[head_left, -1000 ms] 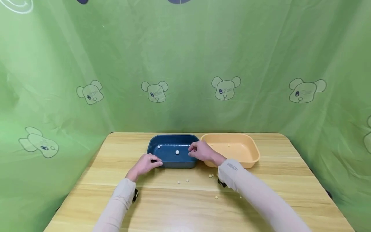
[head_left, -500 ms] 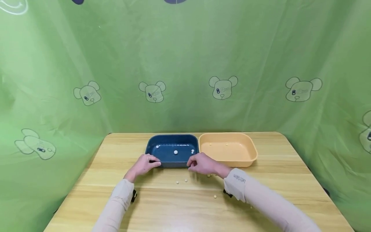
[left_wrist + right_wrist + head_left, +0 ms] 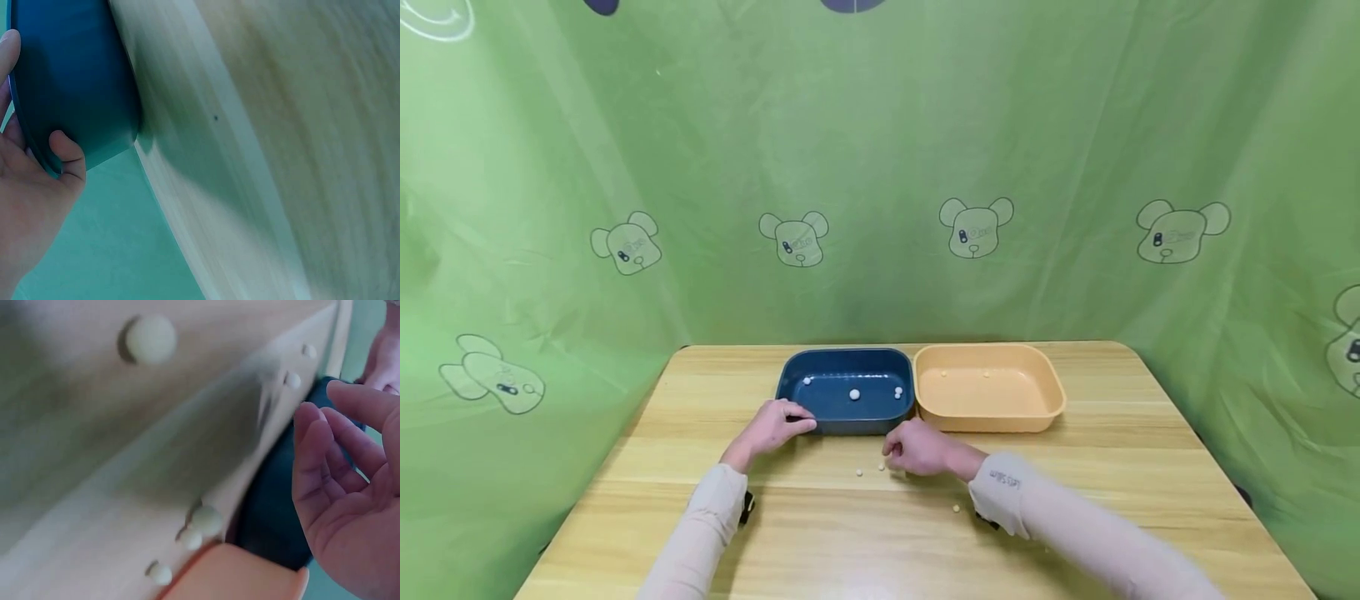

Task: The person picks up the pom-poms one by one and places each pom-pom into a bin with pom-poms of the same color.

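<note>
My left hand point(image 3: 772, 427) grips the near left corner of a dark blue bin point(image 3: 842, 427). In the left wrist view the thumb presses the bin's outer wall while the fingers go over its rim. My right hand point(image 3: 917, 448) hovers over the table just in front of that bin, its fingers loosely bent. Nothing shows between those fingers in the right wrist view. Close to its fingertips lies a small white ball point(image 3: 882, 467), with another white ball point(image 3: 859, 472) to the left. Inside the blue bin are a larger white ball point(image 3: 854, 395) and several smaller ones.
An orange bin point(image 3: 992, 423) stands against the blue bin's right side, with two small pale balls inside. A pale yellowish ball point(image 3: 956, 508) lies nearer the front of the wooden table point(image 3: 850, 550). More balls point(image 3: 206, 520) lie beside the orange bin. A green curtain point(image 3: 880, 275) hangs behind.
My right hand has left the blue bin's right end and come down toward the table balls. Two small balls now show at that end. The left hand stays on the rim.
</note>
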A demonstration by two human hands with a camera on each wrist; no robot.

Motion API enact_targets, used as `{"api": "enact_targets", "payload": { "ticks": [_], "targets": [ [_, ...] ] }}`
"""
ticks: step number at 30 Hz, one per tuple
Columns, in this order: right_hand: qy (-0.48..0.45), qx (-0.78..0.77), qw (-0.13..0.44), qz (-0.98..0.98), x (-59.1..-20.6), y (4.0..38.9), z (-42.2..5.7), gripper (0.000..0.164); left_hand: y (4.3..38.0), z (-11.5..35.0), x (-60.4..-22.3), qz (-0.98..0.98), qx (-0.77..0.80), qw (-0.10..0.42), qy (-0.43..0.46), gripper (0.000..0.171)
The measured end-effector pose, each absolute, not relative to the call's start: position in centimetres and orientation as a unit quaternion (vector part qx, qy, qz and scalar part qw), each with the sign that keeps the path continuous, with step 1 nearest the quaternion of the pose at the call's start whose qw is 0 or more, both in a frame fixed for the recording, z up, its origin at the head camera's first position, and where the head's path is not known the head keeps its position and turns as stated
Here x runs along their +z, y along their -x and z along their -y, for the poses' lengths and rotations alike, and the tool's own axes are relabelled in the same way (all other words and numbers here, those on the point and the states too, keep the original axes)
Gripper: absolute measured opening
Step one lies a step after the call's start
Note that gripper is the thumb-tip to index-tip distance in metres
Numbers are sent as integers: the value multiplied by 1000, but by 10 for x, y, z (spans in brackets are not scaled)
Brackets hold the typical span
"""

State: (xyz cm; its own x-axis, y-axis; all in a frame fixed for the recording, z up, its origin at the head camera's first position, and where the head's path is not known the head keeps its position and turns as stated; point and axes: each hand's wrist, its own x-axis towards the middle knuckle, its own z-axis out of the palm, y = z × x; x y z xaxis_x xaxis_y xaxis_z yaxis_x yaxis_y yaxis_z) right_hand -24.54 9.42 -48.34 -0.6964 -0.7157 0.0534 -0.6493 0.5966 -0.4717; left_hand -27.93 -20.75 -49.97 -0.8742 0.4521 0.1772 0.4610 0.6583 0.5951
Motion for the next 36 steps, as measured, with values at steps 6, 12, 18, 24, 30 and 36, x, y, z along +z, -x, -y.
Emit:
{"api": "enact_targets", "payload": {
  "ticks": [6,12,18,24,30,36],
  "targets": [
    [387,-204,67,-897,-488,245,-88,9,280,207,-499,909,-333,5,253,17],
    [373,-209,90,-899,-489,247,-84,9,281,208,-500,909,-333,5,251,16],
    [353,-231,105,-901,-496,253,-81,11,281,209,-501,908,-335,0,250,18],
    [353,-237,109,-899,-499,252,-78,10,282,209,-501,905,-343,-1,252,19],
    [356,-222,95,-903,-502,254,-76,11,283,209,-502,906,-341,1,252,20],
    [364,-235,96,-896,-502,255,-76,9,284,210,-503,907,-342,-4,246,19]
  ]
}}
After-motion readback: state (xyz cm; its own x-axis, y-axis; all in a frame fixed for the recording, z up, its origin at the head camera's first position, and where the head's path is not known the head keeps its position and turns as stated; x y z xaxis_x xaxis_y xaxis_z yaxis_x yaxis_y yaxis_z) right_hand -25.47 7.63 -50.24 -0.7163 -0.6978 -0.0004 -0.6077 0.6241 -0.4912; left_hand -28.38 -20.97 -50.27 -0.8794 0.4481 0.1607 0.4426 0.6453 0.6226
